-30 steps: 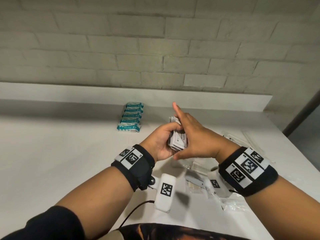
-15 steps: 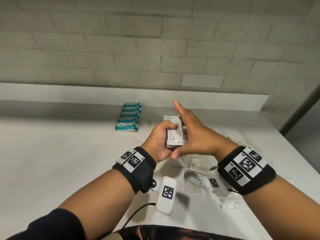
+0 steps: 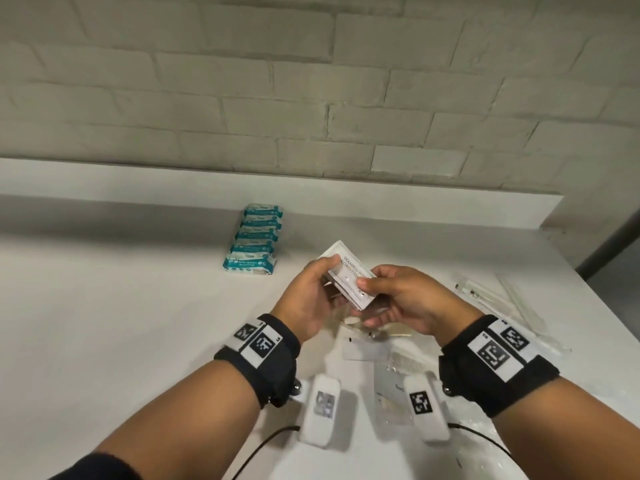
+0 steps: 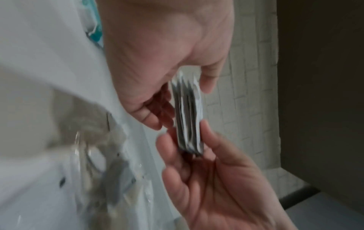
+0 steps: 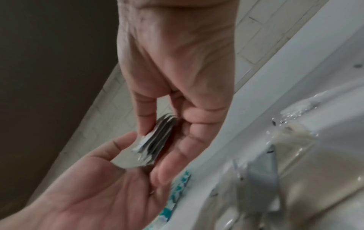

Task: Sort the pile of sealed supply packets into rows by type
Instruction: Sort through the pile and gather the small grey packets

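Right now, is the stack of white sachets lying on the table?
No: the stack of white sachets is held above the table, gripped between the left hand and the right hand.

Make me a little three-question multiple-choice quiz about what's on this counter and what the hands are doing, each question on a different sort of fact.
1. Where does the row of teal packets lie?
A. by the far wall, left of the hands
B. at the counter's near edge
C. under the right wrist

2. How many teal packets are in that row?
A. two
B. five
C. nine

3. What state is the stack of white sachets in?
A. lying flat on the counter
B. held above the counter by both hands
C. torn open

Answers:
1 A, the row sits far back on the counter.
2 B, five overlapping packets show.
3 B, the left hand and right hand both pinch it.
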